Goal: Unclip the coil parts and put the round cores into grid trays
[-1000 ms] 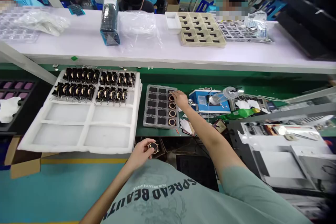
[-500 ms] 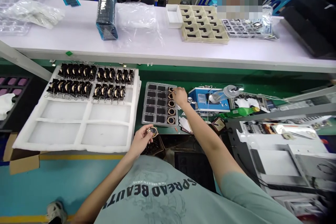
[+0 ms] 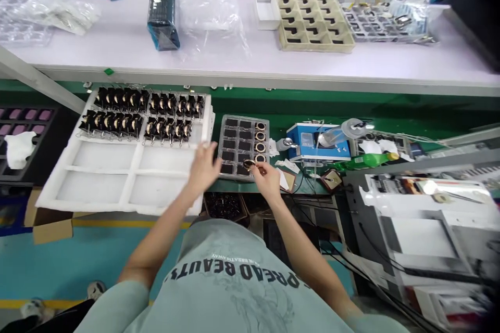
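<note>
My right hand [image 3: 267,181] pinches a round watch case [image 3: 249,164] with a dark face and a gold rim, over the lower right part of a clear plastic tray [image 3: 224,152]. Black squares fill two of the tray's columns, and round gold-rimmed pieces [image 3: 260,136] sit in the right column; my hand hides its lowest part. My left hand [image 3: 204,167] is open, its fingers apart and slightly blurred, between that tray and a white foam tray [image 3: 128,187]. Rows of black binder clips [image 3: 113,124] gripping round gold pieces stand in the foam tray's back half.
To the right are a blue device [image 3: 322,152], a green bottle [image 3: 371,160] and a grey machine [image 3: 414,239]. A white shelf [image 3: 125,54] spans the back, bearing a cream compartment tray [image 3: 316,47] and plastic bags. A bin of dark bits [image 3: 224,207] lies below the bench edge.
My left hand, which held a watch case, has moved up and stands open. My right hand has come down from the tray's upper right and now holds a watch case. The view has shifted slightly.
</note>
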`<state>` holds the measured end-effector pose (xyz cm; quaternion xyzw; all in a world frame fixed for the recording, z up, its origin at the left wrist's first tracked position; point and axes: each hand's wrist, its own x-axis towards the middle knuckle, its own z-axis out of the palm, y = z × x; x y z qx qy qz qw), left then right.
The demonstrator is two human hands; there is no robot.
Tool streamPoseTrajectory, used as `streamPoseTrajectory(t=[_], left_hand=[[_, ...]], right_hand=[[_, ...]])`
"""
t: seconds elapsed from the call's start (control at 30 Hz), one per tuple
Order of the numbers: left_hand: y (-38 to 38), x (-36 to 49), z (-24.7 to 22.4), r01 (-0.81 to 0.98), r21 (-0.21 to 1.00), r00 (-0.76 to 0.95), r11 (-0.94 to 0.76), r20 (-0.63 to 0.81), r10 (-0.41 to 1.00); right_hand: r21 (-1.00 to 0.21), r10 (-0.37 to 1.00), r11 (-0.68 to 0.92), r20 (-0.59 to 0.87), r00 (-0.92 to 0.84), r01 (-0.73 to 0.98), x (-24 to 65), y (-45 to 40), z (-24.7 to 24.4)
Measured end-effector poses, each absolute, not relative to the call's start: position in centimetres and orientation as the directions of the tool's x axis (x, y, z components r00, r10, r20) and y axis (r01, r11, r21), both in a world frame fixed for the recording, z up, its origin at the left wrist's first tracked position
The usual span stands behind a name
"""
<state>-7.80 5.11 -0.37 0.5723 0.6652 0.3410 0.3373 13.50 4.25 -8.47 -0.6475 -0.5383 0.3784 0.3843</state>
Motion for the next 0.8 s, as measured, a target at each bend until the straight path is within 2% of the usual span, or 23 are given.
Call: streamPoseTrajectory(t=[0.1,0.2,0.3,0.4,0.53,0.63,0.73,0.8], left_hand=[[9.2,-12.4,1.1,0.79,0.576,-0.297,0.208,0.064,0.953],[11.5,-14.5,1.5,0.89,0.346,-0.338,0.297,0.063,0.939],[12.2,-14.2,1.2,0.929,0.218,-0.315,0.298,0.046,0.948],[12.7,-13.6,0.9,0.937,0.157,-0.318,0.311,0.026,0.948],[13.5,-13.5,0.8,0.938,0.129,-0.326,0.323,0.004,0.945],[13.5,-13.9,1.4,0.929,0.185,-0.335,0.321,0.045,0.941],[12.6,-14.3,2.6,0.89,0.334,-0.36,0.31,0.099,0.928],[11.3,-14.1,3.8,0.82,0.509,-0.379,0.262,0.14,0.915]], right_hand=[[-0.732,0.998,-0.056,-0.057,0.021,0.678,15.6,6.5,-9.7],[-0.518,0.98,0.129,-0.064,-0.189,0.846,15.9,7.5,-10.4],[-0.338,0.933,0.298,-0.094,-0.347,0.893,14.9,7.4,-10.6],[-0.221,0.898,0.384,-0.136,-0.419,0.896,13.9,6.4,-11.1],[-0.209,0.861,0.454,-0.148,-0.486,0.866,13.4,4.5,-12.2],[-0.25,0.883,0.412,-0.127,-0.452,0.876,13.3,3.6,-12.8],[-0.333,0.92,0.338,-0.079,-0.383,0.88,13.1,3.7,-13.1],[-0.401,0.943,0.28,-0.055,-0.329,0.872,12.9,4.2,-13.2]])
